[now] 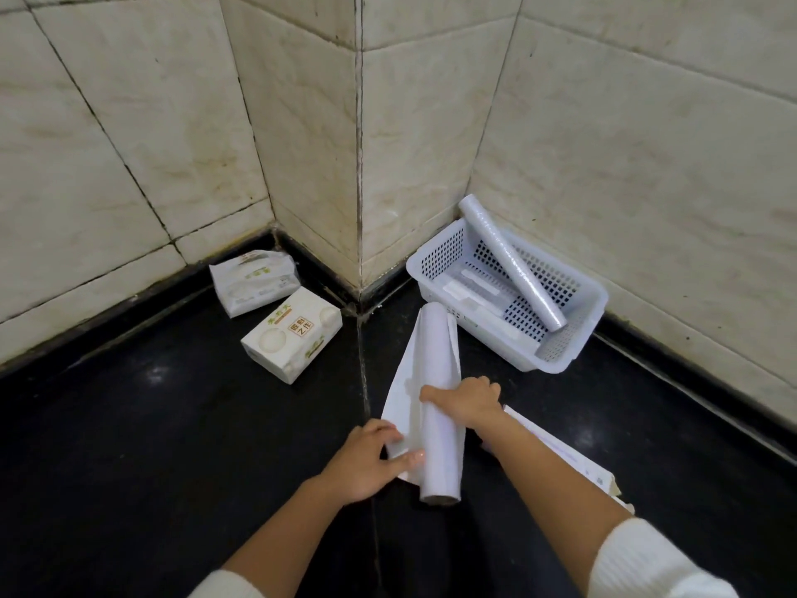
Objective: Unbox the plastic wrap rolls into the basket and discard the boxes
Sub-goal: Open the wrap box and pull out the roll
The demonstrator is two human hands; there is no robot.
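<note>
A white plastic wrap roll (435,373) lies in an opened white box (401,390) on the black floor. My right hand (468,401) grips the roll around its middle. My left hand (371,455) pinches the near end of the opened box beside the roll. A white perforated basket (573,338) stands in the wall corner to the right, with one plastic wrap roll (509,261) leaning diagonally in it, its top end over the far rim. A flat wrapped item lies on the basket's bottom.
Another flattened white box (578,459) lies on the floor under my right forearm. Two tissue packs (291,334) (254,280) sit on the floor to the left by the wall. A tiled wall corner (360,166) juts out between them and the basket.
</note>
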